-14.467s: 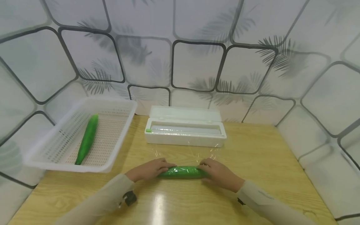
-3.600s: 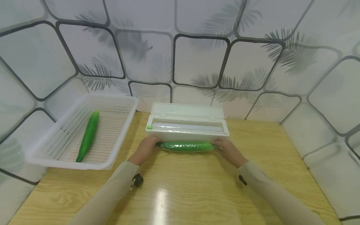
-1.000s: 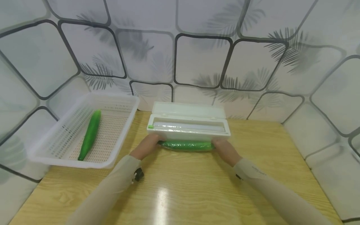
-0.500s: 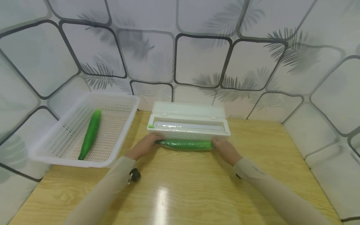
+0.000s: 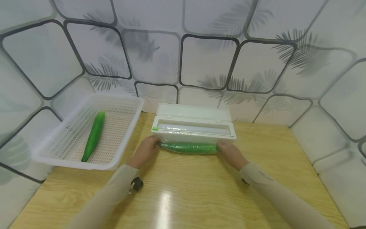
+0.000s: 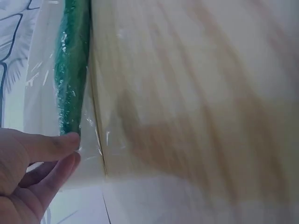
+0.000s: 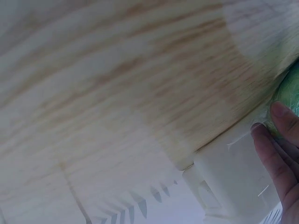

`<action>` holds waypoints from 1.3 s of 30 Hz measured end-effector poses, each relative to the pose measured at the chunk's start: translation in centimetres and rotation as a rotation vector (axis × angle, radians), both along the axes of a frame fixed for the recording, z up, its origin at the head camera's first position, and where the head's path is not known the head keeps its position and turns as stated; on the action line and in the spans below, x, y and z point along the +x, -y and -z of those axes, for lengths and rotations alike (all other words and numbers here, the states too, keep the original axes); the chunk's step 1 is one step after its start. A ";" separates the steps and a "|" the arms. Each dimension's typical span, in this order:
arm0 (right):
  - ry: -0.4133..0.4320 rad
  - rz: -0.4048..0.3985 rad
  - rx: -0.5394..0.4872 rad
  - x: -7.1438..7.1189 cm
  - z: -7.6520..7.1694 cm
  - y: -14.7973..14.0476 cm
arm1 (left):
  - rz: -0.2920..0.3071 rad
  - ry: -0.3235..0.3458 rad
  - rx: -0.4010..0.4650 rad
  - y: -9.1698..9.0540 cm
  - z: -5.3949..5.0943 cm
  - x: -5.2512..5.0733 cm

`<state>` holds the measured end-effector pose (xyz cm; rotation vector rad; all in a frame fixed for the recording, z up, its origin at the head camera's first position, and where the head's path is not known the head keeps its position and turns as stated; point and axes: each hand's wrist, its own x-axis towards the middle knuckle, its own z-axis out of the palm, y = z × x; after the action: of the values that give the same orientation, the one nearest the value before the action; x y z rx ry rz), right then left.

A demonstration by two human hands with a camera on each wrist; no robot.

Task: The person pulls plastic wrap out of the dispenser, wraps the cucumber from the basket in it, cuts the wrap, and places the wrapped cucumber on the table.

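1. The left hand [image 5: 145, 151] has its thumb and forefinger brought together, pinching clear plastic wrap [image 6: 103, 144] at the dark tip of a cucumber [image 5: 188, 148].
2. The right hand [image 5: 232, 156] grips that cucumber's other end, thumb on its near side; the remaining fingers are partly hidden.
3. The wrapped cucumber lies lengthwise between the two sets of fingers.
4. Just beyond the fingertips stands a white box [image 5: 186, 137], its lid [image 5: 194, 111] flipped back, with a pale roll [image 5: 194, 128] inside; wrap stretches over its front. A green tab [image 5: 155, 128] sits at its left corner, beyond the left fingers.
5. Well left of the left fingers, a white basket [image 5: 71, 163] contains one unwrapped cucumber [image 5: 93, 136], lying slanted.
6. Behind the right fingers, the sleeve [image 5: 280, 194] carries small dark lettering [image 5: 265, 175], too tiny to read.
7. Below the fingers spreads a wood-grain table [image 5: 188, 190].
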<state>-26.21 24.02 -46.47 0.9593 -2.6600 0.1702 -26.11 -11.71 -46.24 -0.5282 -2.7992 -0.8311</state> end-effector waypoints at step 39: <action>-0.025 0.023 -0.084 1.2 -1.3 0.7 | -0.286 0.144 0.235 0.7 0.3 0.4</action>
<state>-25.05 23.35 -45.17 0.8984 -2.6177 0.2617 -25.71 -12.37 -46.53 -0.0303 -2.7546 -1.1482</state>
